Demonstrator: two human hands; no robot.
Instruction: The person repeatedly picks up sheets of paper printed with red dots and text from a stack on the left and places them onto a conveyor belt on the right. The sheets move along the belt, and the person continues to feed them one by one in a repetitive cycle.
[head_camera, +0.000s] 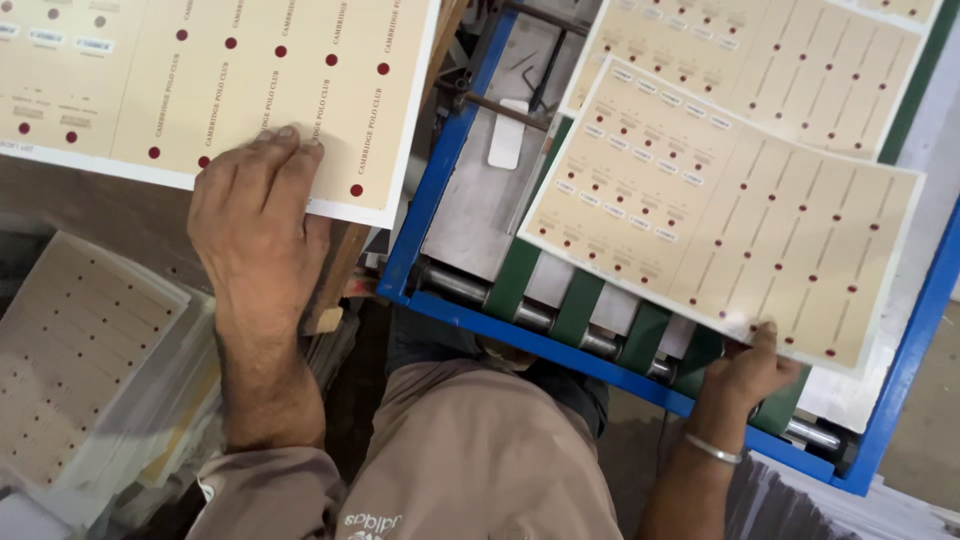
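My left hand (255, 215) lies flat with fingers pressed on the near edge of a cream printed sheet (200, 70) with dark red dots, the top of a stack at the upper left. My right hand (748, 368) pinches the near corner of another cream dotted sheet (720, 210), which lies tilted across the feed bed of a blue-framed machine (440, 180). A metal bangle sits on my right wrist.
Green belts and steel rollers (540, 315) run across the machine's front. A further printed sheet (780, 60) lies deeper on the bed. A pile of similar sheets (90, 350) sits low at the left. My knee in tan trousers fills the bottom centre.
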